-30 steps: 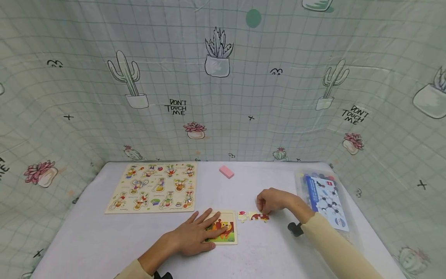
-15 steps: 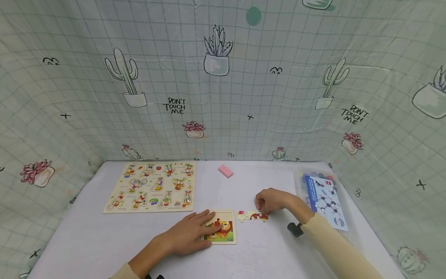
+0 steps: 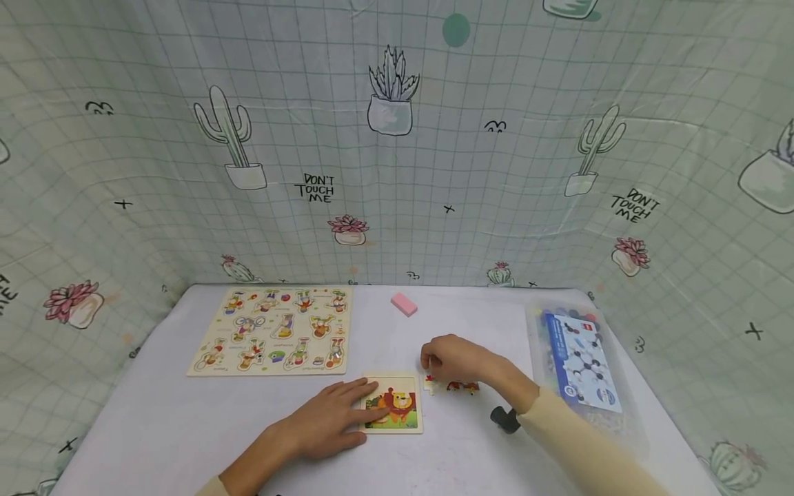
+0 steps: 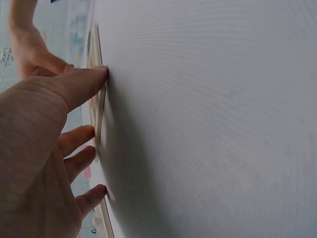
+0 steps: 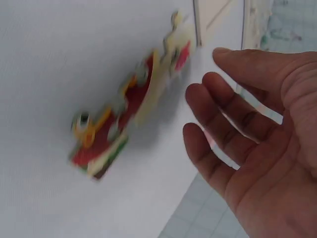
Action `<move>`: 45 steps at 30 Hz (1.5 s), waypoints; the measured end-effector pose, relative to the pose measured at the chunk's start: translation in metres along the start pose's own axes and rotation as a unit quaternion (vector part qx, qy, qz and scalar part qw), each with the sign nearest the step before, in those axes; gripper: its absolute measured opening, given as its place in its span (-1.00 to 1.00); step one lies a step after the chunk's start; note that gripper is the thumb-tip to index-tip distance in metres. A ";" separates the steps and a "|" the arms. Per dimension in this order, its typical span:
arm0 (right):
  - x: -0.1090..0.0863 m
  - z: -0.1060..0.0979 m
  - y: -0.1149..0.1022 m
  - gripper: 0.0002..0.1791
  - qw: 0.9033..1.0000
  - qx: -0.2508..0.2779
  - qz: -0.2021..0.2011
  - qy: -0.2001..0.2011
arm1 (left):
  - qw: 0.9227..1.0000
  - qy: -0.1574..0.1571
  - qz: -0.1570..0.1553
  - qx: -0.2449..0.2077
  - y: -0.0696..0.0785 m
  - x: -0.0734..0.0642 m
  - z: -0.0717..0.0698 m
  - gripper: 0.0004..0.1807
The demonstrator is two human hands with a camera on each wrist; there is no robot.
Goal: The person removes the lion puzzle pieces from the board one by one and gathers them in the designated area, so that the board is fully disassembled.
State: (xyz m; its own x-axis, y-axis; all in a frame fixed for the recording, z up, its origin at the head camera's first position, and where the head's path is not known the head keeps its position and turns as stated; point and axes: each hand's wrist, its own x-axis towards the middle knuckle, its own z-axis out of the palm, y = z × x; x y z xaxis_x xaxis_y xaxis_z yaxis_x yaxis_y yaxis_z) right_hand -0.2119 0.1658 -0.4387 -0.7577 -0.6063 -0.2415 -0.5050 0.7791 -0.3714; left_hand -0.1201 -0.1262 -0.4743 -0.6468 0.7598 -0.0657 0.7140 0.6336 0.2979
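My left hand [image 3: 322,420] rests with straight fingers on the left side of a small wooden puzzle tray [image 3: 420,408] holding a lion picture [image 3: 400,401]. In the left wrist view the left thumb and fingertips [image 4: 89,133] touch the tray's edge. Right of the tray lies a row of jigsaw pieces [image 5: 134,101], red, yellow and white. My right hand [image 3: 457,358] hovers over the row's left end, partly covering it. Its fingers [image 5: 208,106] are loosely bent and hold nothing in the right wrist view.
A wooden figure puzzle board [image 3: 223,327] lies at the back left. Behind the tray is a pink block [image 3: 404,304]. On the right stands a clear plastic box [image 3: 583,362] with a blue molecule label. A patterned curtain [image 3: 397,186] surrounds the white table [image 3: 422,475].
My right hand has moved left from the right end of the pieces to their left end. My left hand has slid slightly left, uncovering more of the lion picture.
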 end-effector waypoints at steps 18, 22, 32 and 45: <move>0.025 0.029 -0.034 -0.87 0.994 0.052 -0.085 -0.043 | 1.000 -0.023 -0.014 -0.005 -0.002 0.000 0.008 -0.45; 0.027 0.033 -0.037 -0.88 0.995 0.056 -0.067 -0.049 | 1.000 -0.020 -0.018 0.002 -0.001 0.000 0.008 -0.45; 0.028 0.037 -0.042 -0.87 0.996 0.052 -0.061 -0.039 | 0.999 -0.022 -0.032 -0.004 0.001 -0.001 0.011 -0.46; 0.032 0.038 -0.045 -0.87 0.995 0.060 -0.069 -0.050 | 0.999 -0.035 -0.036 -0.002 0.002 -0.001 0.009 -0.46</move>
State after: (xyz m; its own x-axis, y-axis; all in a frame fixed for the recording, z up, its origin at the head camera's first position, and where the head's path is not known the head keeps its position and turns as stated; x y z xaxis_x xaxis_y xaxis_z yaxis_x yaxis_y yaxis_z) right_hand -0.1975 0.1058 -0.4638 -0.6367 -0.7235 -0.2668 -0.5439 0.6666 -0.5097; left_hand -0.1155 -0.1248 -0.4819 -0.6765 0.7203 -0.1536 0.6650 0.6870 0.2930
